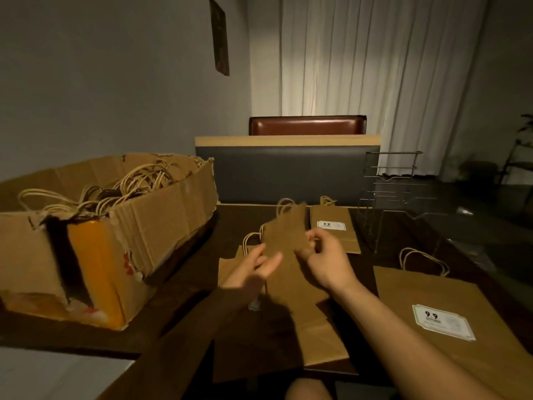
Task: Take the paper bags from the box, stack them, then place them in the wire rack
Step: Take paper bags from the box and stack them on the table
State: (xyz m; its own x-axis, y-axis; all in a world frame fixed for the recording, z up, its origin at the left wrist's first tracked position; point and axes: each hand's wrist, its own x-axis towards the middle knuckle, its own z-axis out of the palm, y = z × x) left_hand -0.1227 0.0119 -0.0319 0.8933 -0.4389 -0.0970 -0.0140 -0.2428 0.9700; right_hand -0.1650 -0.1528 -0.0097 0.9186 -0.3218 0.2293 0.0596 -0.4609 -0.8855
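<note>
Right hand (323, 255) pinches a small bag (285, 232) at its right edge, fingers curled, thumb on the near face. The bag is held up off the table (173, 290), blurred, long axis running near to far, handles (284, 204) pointing away from the person toward the bench back (288, 174). Left hand (253, 267) is just left of that bag, fingers straight and loosely spread, holding nothing; can't tell if the fingertips touch the paper.

Under both hands a pile of flat bags (288, 327) lies on the table, long axis also near-far, one rope handle (249, 243) sticking out at the far left. A labelled bag (334, 232) lies flat beyond the right hand, handles far, label up. A big bag (450, 327) lies flat at right, label up, handle toward the far side, long axis slanting near-right.

Box (121, 241) sits on the table's left, torn, open top, full of bags with rope handles poking up. Wire rack (389, 186) stands at the table's far right, well apart from the hands. Curtain (375, 67) behind.
</note>
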